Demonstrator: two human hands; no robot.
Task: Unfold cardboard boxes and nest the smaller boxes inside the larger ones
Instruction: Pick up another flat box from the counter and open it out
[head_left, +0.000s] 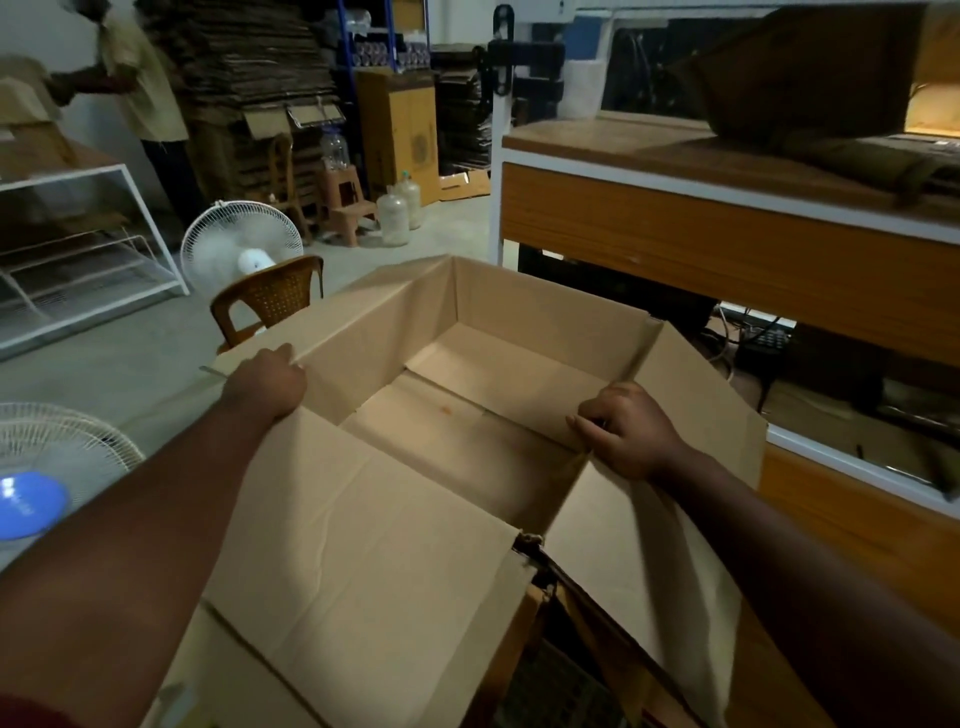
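Observation:
A large brown cardboard box (524, 306) stands open in front of me, its top flaps folded outward and its bottom flaps laid flat inside. Nothing lies in it. My left hand (267, 382) grips the rim of the box's left wall near the corner. My right hand (626, 431) pinches the rim of the right wall where the near flap meets it. The near flap (374, 545) slopes down toward me. Another opened box (800, 78) rests on the workbench at the upper right.
A wooden workbench (727, 234) with white trim runs along the right. A brown plastic chair (270, 299) and a white fan (241, 249) stand behind the box; a second fan (52, 467) is at left. A person (140, 93) handles cardboard by tall stacks of flat boxes (260, 67).

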